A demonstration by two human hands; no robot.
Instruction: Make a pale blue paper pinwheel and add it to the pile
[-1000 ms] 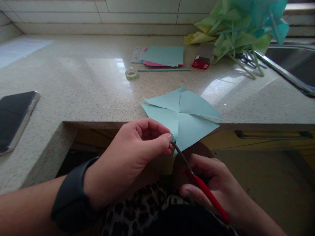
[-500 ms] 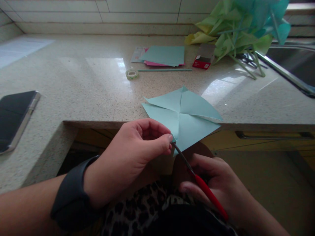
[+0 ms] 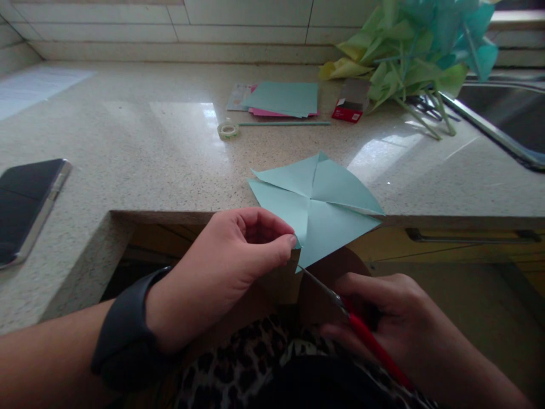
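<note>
A light blue square of paper (image 3: 336,224) reaches out over the counter's front edge, slit along several lines that run from its corners toward the middle. Between thumb and fingers, my left hand (image 3: 242,255) pinches the flap nearest me. My right hand (image 3: 387,318) is wrapped round the red handles of a pair of scissors (image 3: 366,335). The blade tips lie by the paper's lower corner, just right of my left fingertips. Whether the blades touch the paper I cannot tell.
Toward the back lie stacked coloured paper sheets (image 3: 285,97), a roll of tape (image 3: 228,130), a thin stick (image 3: 285,124) and a red box (image 3: 349,108). Paper flowers (image 3: 409,51) stand beside the sink (image 3: 506,113). A phone (image 3: 29,204) rests at the left.
My right hand has drawn the scissors back, down and to the right, away from my left fingertips. My left hand keeps its pinch on the paper, which has shifted slightly.
</note>
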